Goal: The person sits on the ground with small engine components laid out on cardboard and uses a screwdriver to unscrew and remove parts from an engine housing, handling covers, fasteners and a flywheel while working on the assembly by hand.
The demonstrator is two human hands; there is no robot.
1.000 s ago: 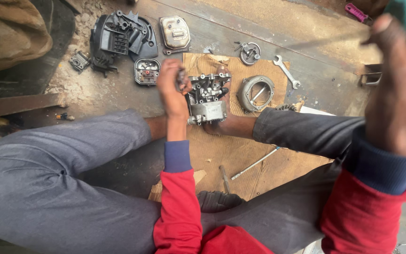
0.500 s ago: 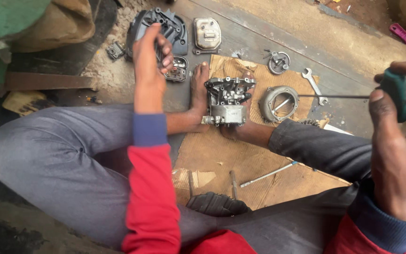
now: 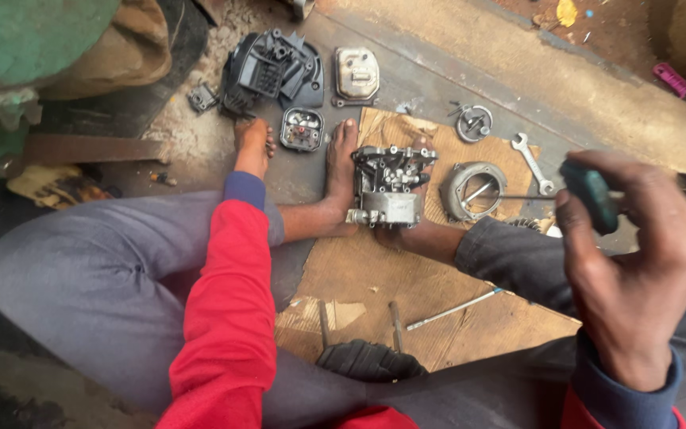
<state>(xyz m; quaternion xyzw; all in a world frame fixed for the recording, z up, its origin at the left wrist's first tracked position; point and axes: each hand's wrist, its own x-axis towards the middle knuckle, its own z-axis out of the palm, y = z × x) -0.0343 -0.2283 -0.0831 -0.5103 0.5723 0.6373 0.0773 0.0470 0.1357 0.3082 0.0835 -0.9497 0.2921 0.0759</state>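
right hand gripping screwdriver, engine block

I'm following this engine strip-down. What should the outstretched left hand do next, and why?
Probably close on a loose part: the left hand rests beside the small open housing, while the right hand holds a screwdriver and bare feet brace the engine block.

No packages, labels, signs or screens show anywhere in view
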